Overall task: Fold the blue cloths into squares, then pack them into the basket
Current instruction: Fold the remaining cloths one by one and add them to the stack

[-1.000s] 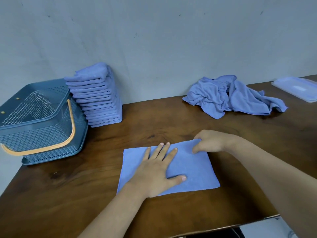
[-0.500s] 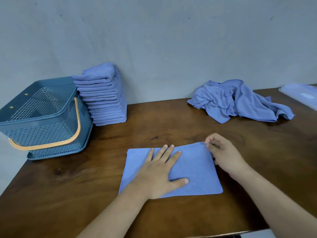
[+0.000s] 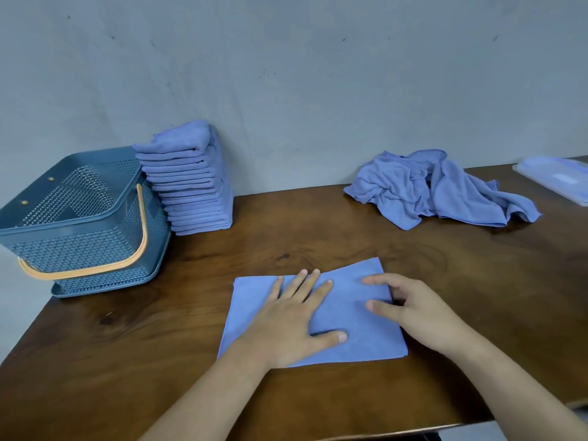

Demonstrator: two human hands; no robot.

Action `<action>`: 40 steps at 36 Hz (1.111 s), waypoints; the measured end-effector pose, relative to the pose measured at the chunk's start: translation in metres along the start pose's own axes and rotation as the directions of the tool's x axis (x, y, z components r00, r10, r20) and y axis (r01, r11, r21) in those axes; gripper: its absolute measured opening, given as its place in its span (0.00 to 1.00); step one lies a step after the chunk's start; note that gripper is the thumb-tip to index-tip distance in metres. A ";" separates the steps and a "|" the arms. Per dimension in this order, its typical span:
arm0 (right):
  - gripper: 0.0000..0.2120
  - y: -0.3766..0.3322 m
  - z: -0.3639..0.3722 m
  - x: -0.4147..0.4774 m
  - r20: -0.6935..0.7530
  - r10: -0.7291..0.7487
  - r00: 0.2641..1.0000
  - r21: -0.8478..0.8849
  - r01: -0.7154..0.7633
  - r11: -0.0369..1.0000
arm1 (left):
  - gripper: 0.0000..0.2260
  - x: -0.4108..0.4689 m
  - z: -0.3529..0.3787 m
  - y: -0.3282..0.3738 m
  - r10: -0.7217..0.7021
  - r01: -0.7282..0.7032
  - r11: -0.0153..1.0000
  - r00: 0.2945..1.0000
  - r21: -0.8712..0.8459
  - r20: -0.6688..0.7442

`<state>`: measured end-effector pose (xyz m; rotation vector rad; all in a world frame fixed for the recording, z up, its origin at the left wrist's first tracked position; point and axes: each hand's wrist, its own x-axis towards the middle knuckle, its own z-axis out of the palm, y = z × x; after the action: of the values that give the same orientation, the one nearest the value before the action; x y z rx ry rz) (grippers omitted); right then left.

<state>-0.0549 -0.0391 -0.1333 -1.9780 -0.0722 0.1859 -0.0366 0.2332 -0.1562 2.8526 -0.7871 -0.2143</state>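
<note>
Currently mid-fold: half-folded blue cloth [image 3: 348, 302] lies flat on the table [image 3: 318, 237] right of the basket [image 3: 79, 237], left hand [image 3: 296, 316] pressing it, fingers spread, right hand [image 3: 410, 310] on its far-from-basket edge, pinch unclear; next, probably fold that edge over into a square.

Left hand [image 3: 296, 319] lay palm-down on the middle of the blue cloth [image 3: 366, 343], fingers straight and spread. Right hand [image 3: 413, 310] sat at the cloth's right edge, forefinger and thumb reaching onto it, other fingers tucked. Both bare forearms angled in from the cloth's near side.
</note>
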 end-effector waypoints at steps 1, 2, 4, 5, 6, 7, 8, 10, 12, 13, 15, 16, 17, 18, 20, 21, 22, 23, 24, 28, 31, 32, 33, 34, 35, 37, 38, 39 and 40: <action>0.18 0.002 -0.001 -0.003 -0.031 -0.005 1.000 0.015 0.006 1.000 | 0.44 0.001 0.001 0.006 0.008 -0.008 1.000 1.000 -0.005 0.009; 0.18 0.004 -0.003 -0.005 -0.059 -0.011 0.998 0.007 0.012 1.000 | 0.44 0.002 0.002 0.014 0.017 -0.017 1.000 1.000 -0.008 0.015; 0.21 0.009 -0.010 -0.008 -0.078 -0.006 0.997 -0.017 0.005 1.000 | 0.45 0.006 0.006 0.029 0.029 -0.028 0.999 1.000 -0.015 0.014; 0.24 0.010 -0.013 -0.010 -0.060 0.009 0.998 -0.017 -0.010 1.000 | 0.45 0.007 0.009 0.035 0.027 -0.027 1.000 1.000 -0.015 0.010; 0.26 0.013 -0.016 -0.012 -0.033 0.028 0.999 -0.025 -0.028 0.999 | 0.45 0.009 0.011 0.040 0.021 -0.021 1.000 1.000 -0.011 0.007; 0.29 0.015 -0.020 -0.013 -0.008 0.043 0.999 -0.044 -0.044 0.998 | 0.45 0.010 0.012 0.042 0.014 -0.014 1.000 1.000 -0.003 0.002; 0.31 0.018 -0.024 -0.014 0.012 0.059 0.998 -0.067 -0.058 0.996 | 0.44 0.012 0.012 0.044 0.007 -0.007 1.000 1.000 0.002 -0.002; 0.36 0.021 -0.032 -0.015 0.032 0.092 0.995 -0.078 -0.090 0.993 | 0.44 0.013 0.011 0.044 -0.006 0.006 1.000 1.000 0.004 -0.009; 0.38 0.023 -0.037 -0.016 0.031 0.110 0.993 -0.100 -0.107 0.989 | 0.43 0.012 0.009 0.042 -0.024 0.024 1.000 1.000 -0.001 -0.001; 0.39 0.024 -0.039 -0.016 0.025 0.108 0.994 -0.128 -0.104 0.986 | 0.43 0.009 0.008 0.039 -0.033 0.033 0.999 0.999 -0.003 0.005; 0.38 0.023 -0.041 -0.017 0.012 0.098 0.995 -0.185 -0.094 0.978 | 0.43 0.000 0.005 0.029 -0.042 0.042 0.999 0.999 -0.002 0.009; 0.38 0.021 -0.041 -0.018 0.006 0.100 0.995 -0.202 -0.096 0.975 | 0.43 -0.006 0.003 0.021 -0.045 0.045 0.999 0.999 0.002 0.002; 0.38 0.020 -0.041 -0.018 0.003 0.102 0.995 -0.214 -0.099 0.972 | 0.42 -0.014 0.001 0.013 -0.049 0.049 0.999 0.999 0.006 -0.007; 0.38 0.019 -0.041 -0.018 0.003 0.106 0.994 -0.222 -0.103 0.969 | 0.42 -0.022 -0.001 0.004 -0.056 0.056 0.998 0.998 0.011 -0.014; 0.37 0.015 -0.041 -0.019 0.007 0.110 0.994 -0.237 -0.105 0.966 | 0.42 -0.039 -0.004 -0.014 -0.088 0.088 0.996 0.996 0.011 -0.019; 0.37 0.012 -0.040 -0.018 0.007 0.109 0.994 -0.243 -0.104 0.964 | 0.42 -0.048 -0.005 -0.022 -0.110 0.110 0.994 0.994 0.004 -0.018; 0.37 0.010 -0.040 -0.018 0.004 0.104 0.995 -0.251 -0.100 0.963 | 0.42 -0.055 -0.006 -0.030 -0.130 0.130 0.992 0.991 -0.003 -0.015; 0.37 0.007 -0.039 -0.018 0.000 0.097 0.995 -0.257 -0.094 0.962 | 0.42 -0.062 -0.006 -0.037 -0.140 0.140 0.990 0.990 -0.008 -0.013; 0.37 0.003 -0.038 -0.018 -0.006 0.090 0.996 -0.257 -0.089 0.962 | 0.42 -0.067 -0.006 -0.042 -0.143 0.142 0.990 0.990 -0.015 -0.016; 0.33 -0.029 -0.033 -0.017 -0.005 0.077 0.997 -0.261 -0.076 0.962 | 0.43 -0.071 -0.002 -0.046 -0.147 0.145 0.989 0.988 -0.035 -0.051; 0.33 -0.056 -0.025 -0.013 0.035 0.084 0.996 -0.282 -0.071 0.957 | 0.44 -0.071 0.001 -0.045 -0.159 0.154 0.986 0.985 -0.060 -0.072; 0.33 -0.065 -0.022 -0.012 0.045 0.084 0.995 -0.299 -0.066 0.952 | 0.45 -0.071 0.001 -0.046 -0.161 0.155 0.985 0.984 -0.074 -0.079; 0.33 -0.074 -0.018 -0.011 0.053 0.085 0.995 -0.318 -0.064 0.946 | 0.45 -0.072 0.000 -0.047 -0.163 0.155 0.984 0.983 -0.092 -0.086; 0.33 -0.082 -0.014 -0.010 0.058 0.087 0.995 -0.333 -0.063 0.941 | 0.46 -0.071 0.000 -0.048 -0.163 0.152 0.982 0.982 -0.110 -0.094; 0.33 -0.089 -0.009 -0.008 0.065 0.089 0.994 -0.346 -0.062 0.936 | 0.46 -0.071 0.000 -0.048 -0.162 0.148 0.981 0.981 -0.126 -0.103; 0.34 -0.099 0.002 -0.004 0.080 0.094 0.992 -0.365 -0.058 0.929 | 0.46 -0.070 0.000 -0.048 -0.156 0.136 0.977 0.981 -0.162 -0.119; 0.34 -0.102 0.009 -0.001 0.089 0.096 0.991 -0.368 -0.057 0.928 | 0.45 -0.072 0.001 -0.049 -0.155 0.130 0.974 0.980 -0.186 -0.126; 0.34 -0.105 0.016 0.000 0.100 0.098 0.990 -0.363 -0.055 0.930 | 0.44 -0.072 0.001 -0.048 -0.151 0.121 0.970 0.980 -0.212 -0.133; 0.34 -0.108 0.022 0.001 0.115 0.098 0.989 -0.358 -0.051 0.932 | 0.43 -0.072 0.001 -0.048 -0.146 0.108 0.964 0.979 -0.242 -0.144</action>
<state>-0.0538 0.0248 -0.0437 -2.3292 -0.1225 0.3745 -0.0739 0.3108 -0.1607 2.6581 -0.5102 -0.0842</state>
